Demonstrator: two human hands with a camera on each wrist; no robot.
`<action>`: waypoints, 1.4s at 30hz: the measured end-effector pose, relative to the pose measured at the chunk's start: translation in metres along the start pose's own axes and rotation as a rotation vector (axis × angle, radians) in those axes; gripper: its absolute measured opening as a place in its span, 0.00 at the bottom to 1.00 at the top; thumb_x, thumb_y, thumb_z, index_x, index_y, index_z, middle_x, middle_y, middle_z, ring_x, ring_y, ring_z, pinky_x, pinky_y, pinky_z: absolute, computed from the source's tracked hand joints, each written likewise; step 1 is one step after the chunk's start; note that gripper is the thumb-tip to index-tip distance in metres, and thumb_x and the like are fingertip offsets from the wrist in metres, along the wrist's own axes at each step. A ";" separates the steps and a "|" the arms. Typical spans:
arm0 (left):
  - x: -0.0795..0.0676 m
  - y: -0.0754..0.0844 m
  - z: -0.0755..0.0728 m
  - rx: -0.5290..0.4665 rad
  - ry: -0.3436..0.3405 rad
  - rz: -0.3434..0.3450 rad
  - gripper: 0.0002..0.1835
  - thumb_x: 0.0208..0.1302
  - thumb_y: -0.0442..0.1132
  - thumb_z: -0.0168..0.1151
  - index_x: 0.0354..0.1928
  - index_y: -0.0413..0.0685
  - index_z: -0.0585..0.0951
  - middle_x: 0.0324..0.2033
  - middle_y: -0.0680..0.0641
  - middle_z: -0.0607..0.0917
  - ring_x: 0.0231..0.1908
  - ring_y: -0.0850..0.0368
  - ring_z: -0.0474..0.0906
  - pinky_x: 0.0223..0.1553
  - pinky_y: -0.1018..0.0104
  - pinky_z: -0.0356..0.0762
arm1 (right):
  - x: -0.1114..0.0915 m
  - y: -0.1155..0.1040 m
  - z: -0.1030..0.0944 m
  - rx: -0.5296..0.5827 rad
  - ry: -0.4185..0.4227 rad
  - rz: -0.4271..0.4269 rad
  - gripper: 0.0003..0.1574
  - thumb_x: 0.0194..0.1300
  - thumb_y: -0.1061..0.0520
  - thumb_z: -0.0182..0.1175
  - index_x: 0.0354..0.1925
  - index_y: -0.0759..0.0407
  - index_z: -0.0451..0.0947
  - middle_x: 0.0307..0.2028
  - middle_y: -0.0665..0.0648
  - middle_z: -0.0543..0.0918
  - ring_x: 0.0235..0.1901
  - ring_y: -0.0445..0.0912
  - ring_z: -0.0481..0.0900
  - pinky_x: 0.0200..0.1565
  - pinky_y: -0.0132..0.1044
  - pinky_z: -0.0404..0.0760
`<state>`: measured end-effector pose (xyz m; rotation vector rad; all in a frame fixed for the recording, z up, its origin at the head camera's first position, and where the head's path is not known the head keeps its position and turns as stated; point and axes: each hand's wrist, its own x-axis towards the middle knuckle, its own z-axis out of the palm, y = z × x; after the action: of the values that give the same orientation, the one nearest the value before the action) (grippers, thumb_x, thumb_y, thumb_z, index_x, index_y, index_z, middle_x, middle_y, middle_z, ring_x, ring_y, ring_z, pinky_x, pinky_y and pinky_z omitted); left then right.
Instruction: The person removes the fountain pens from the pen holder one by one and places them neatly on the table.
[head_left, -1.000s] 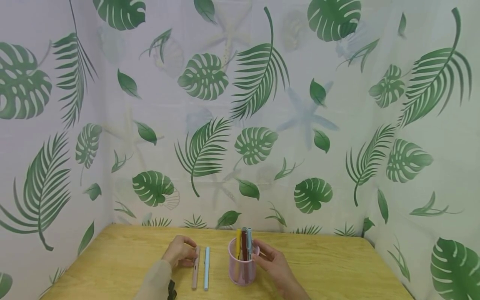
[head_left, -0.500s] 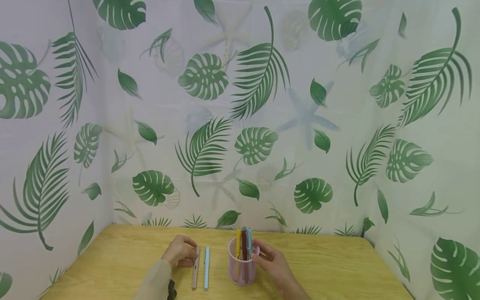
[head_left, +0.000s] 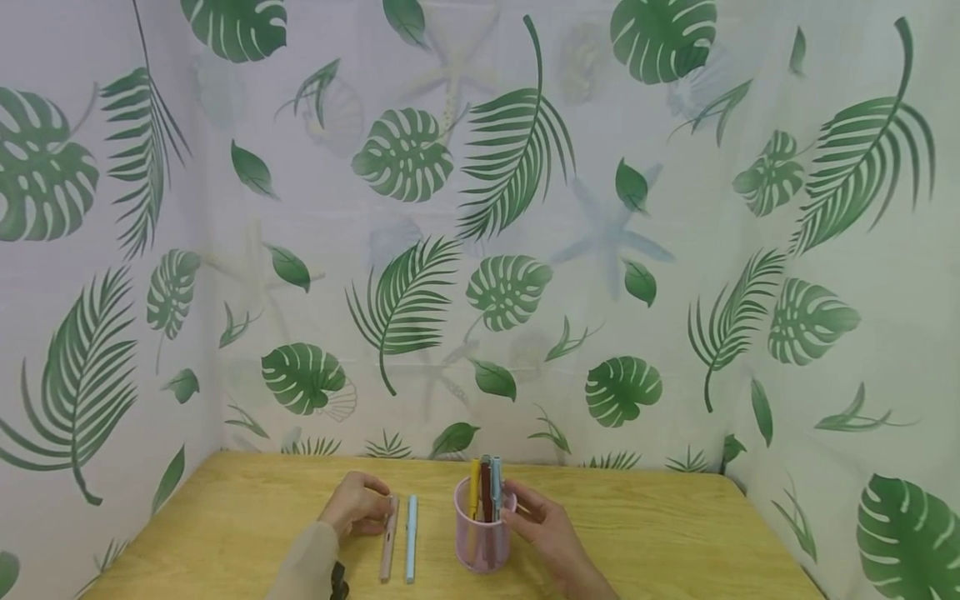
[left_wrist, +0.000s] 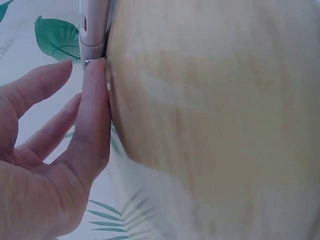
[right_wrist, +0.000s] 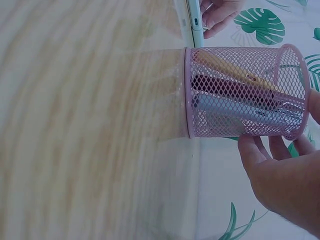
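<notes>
A pale pink pen (head_left: 388, 546) lies on the table beside my left hand (head_left: 357, 505). One finger of that hand rests against the pen, as the left wrist view shows, while the other fingers stay apart from it. Parallel to it on the right lies a light blue pen (head_left: 411, 540). My right hand (head_left: 547, 527) holds the pink mesh pen holder (head_left: 472, 546) near its rim, with thumb and fingers at its right side. Inside it stand a yellow pen (head_left: 474, 492), a dark red pen (head_left: 486, 492) and a light blue one.
The wooden table (head_left: 637, 533) reaches back to a white curtain (head_left: 525, 333) printed with green leaves. More of this curtain hangs at both sides. A dark band (head_left: 340, 579) sits at the left wrist.
Both hands keep their places at the pink pen and the pen holder. The head view has shifted very slightly; nothing else visibly moves.
</notes>
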<state>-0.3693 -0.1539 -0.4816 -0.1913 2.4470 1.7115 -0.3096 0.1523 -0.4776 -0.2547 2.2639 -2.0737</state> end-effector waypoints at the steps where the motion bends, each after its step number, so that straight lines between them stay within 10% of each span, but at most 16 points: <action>1: 0.000 0.000 0.000 0.005 0.009 -0.001 0.17 0.57 0.25 0.65 0.49 0.29 0.77 0.33 0.39 0.81 0.31 0.52 0.79 0.30 0.60 0.85 | 0.000 0.000 0.000 -0.002 -0.001 0.000 0.36 0.68 0.56 0.62 0.69 0.64 0.64 0.69 0.68 0.65 0.66 0.66 0.67 0.63 0.53 0.72; 21: -0.013 0.009 0.010 -0.041 0.124 0.152 0.12 0.62 0.36 0.65 0.45 0.35 0.82 0.35 0.45 0.87 0.32 0.54 0.82 0.30 0.65 0.76 | -0.003 0.002 0.003 -0.016 -0.005 0.024 0.37 0.68 0.54 0.62 0.70 0.62 0.63 0.70 0.67 0.63 0.66 0.66 0.67 0.64 0.54 0.71; 42: -0.025 0.041 0.058 -0.250 -0.012 0.372 0.13 0.63 0.36 0.66 0.46 0.35 0.83 0.36 0.40 0.87 0.27 0.60 0.79 0.26 0.69 0.76 | -0.003 -0.002 0.003 0.007 0.013 -0.006 0.37 0.68 0.53 0.62 0.70 0.62 0.64 0.70 0.69 0.63 0.67 0.66 0.65 0.64 0.50 0.72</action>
<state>-0.3496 -0.0846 -0.4587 0.2649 2.3646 2.1587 -0.3056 0.1495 -0.4758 -0.2479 2.2653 -2.0925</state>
